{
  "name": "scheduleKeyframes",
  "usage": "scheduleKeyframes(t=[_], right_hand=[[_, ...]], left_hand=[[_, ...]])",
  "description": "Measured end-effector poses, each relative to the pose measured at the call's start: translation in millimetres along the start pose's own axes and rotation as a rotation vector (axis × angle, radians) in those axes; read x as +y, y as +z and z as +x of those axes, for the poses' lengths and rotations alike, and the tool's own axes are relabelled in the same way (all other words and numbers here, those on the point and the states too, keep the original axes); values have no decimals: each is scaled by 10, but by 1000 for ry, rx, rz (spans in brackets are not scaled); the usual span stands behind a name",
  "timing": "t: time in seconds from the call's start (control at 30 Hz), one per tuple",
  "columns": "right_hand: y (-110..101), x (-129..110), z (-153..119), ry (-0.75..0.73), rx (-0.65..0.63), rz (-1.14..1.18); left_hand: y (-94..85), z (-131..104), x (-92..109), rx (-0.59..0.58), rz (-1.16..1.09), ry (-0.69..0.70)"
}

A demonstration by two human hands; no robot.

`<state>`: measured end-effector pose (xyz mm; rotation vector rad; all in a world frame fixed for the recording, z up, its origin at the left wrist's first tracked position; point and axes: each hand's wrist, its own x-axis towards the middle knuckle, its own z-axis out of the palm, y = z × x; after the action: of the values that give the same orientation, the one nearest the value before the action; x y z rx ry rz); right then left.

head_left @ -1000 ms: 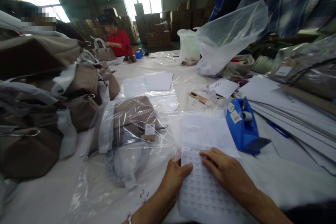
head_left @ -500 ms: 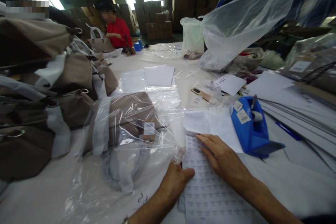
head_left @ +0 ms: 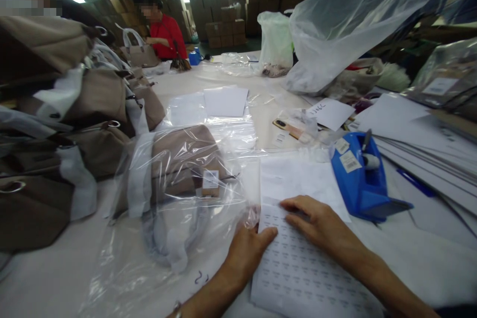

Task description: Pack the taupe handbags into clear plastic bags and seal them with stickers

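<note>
A printed sheet of small labels (head_left: 286, 263) lies in front of me on the table, over blank white paper (head_left: 298, 174). My left hand (head_left: 248, 246) holds its left edge, thumb on top and the other fingers partly hidden. My right hand (head_left: 313, 218) rests on the sheet's upper part, with its fingers stretched out and a little apart. Close to my left hand, a clear plastic bag (head_left: 219, 218) encloses a taupe handbag (head_left: 186, 154) with a tag (head_left: 210, 183).
A blue tape dispenser (head_left: 359, 179) stands at the right, near stacked white sheets (head_left: 398, 114) and a blue pen (head_left: 415, 182). Handbags (head_left: 99, 104) are piled at the left. A phone (head_left: 288, 129) lies farther back. Across the table is a person in red (head_left: 169, 37).
The label sheet has tilted, its lower end shifting left. My right hand's fingers have bent slightly and moved a little down. My left hand stays at the sheet's edge.
</note>
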<state>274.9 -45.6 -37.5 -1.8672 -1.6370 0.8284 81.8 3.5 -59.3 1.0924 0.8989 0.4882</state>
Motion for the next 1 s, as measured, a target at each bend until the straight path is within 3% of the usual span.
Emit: scheduleKeyframes(t=[0.17, 0.27, 0.33, 0.5, 0.67, 0.8, 1.0], right_hand=[[-52, -103, 61, 94, -84, 196], [-124, -159, 83, 117, -133, 271], [-166, -186, 90, 102, -160, 285], [-214, -245, 89, 81, -192, 325], [-244, -211, 73, 142, -209, 461], [-254, -200, 98, 174, -203, 474], [-161, -414, 233, 146, -224, 413]], left_hand=[[-5, -54, -15, 108, 166, 87], [-22, -106, 84, 271, 414, 229], [-38, -133, 171, 310, 531, 286], [-36, -139, 329, 133, 554, 178], [-29, -102, 305, 64, 162, 50], [-37, -99, 240, -82, -109, -61], [-26, -146, 245, -3, 11, -58]])
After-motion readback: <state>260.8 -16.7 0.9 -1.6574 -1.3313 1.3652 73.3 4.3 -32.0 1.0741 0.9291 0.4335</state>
